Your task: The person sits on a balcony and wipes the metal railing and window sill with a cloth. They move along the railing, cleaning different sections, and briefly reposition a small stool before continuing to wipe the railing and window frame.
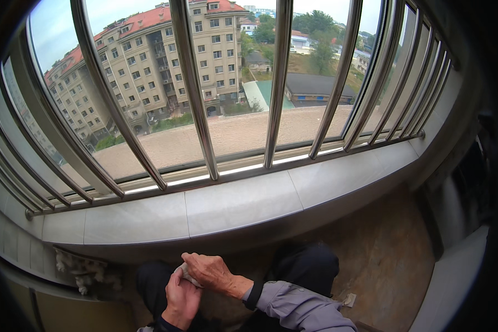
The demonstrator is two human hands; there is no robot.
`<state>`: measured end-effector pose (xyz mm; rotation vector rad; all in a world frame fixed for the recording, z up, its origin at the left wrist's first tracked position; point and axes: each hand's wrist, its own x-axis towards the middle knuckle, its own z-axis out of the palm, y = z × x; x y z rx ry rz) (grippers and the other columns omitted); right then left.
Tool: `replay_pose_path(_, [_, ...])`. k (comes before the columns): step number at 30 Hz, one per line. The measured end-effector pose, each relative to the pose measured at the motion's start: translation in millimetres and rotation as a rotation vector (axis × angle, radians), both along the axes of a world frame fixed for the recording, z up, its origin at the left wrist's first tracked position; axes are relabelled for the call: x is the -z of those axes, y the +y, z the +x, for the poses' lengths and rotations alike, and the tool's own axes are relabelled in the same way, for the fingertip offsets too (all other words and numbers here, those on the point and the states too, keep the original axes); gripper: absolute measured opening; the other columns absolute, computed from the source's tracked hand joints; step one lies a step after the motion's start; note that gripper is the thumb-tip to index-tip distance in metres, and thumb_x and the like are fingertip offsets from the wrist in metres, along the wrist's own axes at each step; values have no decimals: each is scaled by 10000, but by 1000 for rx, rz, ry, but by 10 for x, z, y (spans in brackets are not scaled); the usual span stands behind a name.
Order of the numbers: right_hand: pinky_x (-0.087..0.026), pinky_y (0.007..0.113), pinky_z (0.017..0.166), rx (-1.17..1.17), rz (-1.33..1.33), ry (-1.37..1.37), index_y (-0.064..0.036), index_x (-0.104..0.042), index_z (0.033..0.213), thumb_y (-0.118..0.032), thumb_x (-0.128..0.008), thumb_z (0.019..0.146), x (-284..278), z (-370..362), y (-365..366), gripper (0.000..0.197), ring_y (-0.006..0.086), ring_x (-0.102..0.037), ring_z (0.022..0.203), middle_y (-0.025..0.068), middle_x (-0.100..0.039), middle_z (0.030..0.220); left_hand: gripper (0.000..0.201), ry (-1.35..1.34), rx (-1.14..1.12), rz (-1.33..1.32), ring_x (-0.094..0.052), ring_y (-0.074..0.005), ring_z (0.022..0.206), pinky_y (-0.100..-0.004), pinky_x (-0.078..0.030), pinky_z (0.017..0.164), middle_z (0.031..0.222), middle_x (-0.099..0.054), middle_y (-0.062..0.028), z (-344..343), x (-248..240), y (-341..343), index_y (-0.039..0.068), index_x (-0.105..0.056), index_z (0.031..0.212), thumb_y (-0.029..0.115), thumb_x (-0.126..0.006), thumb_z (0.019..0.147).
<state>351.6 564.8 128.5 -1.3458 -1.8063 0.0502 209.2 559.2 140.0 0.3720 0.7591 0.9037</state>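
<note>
In front of my knees, my two hands meet low in the view. A small whitish wad (189, 275), like crumpled cloth or tissue, lies between them. My left hand (181, 299) is turned palm up, its fingers curled behind the wad and partly hidden. From above, my right hand (214, 273) closes over the wad with bent fingers, its knuckles upward. Only an edge of the wad shows between the hands, so its full shape is hidden.
Metal window bars (193, 88) rise from a pale tiled sill (238, 202) ahead. My dark-trousered knees (307, 265) flank my hands. A carved ornate piece (83, 268) stands at the left. A small pale scrap (349, 300) lies on the brown floor (382, 249) to the right.
</note>
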Motion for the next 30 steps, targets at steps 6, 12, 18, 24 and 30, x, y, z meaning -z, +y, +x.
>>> replay_pose_path(6, [-544,384,529,-6,4,74,-46,-521,1187,-124,-640,913,155,57,25,309,271,-699,713,104,-611,816,419,118,6,-14,-555,-283,1307,-442,-421,1139,1363,-603,-121,-90,-10,9,22,-541,1365,283,-374,1083])
replay_pose_path(12, [-566,432,622,-22,-312,372,-49,-574,1152,-201,-621,993,166,-6,-34,225,350,-711,816,156,-696,974,417,136,17,51,-576,-268,1285,-426,-440,1122,1355,-611,-121,-122,-12,9,18,-551,1371,268,-390,1078])
replay_pose_path(18, [-560,457,657,-83,-212,394,-53,-594,1054,-233,-615,1006,29,5,-21,188,380,-689,797,151,-661,917,401,293,43,82,-592,-256,1263,-410,-463,1111,1363,-608,-115,-132,-28,-21,-1,-528,1403,89,-488,1014])
replay_pose_path(24, [-554,428,573,-119,-203,239,-58,-546,954,-169,-624,953,-42,51,-15,136,340,-683,705,135,-635,838,385,318,228,298,-585,-258,1276,-396,-454,1125,1348,-603,-142,-119,-152,-66,-11,-517,1392,71,-511,1016])
replay_pose_path(30, [-554,421,580,-174,-46,288,-48,-542,946,-124,-645,914,-130,44,-42,132,326,-680,728,123,-599,833,397,252,211,311,-586,-263,1270,-409,-466,1118,1340,-600,-145,-201,-142,77,-7,-505,1401,64,-480,1012])
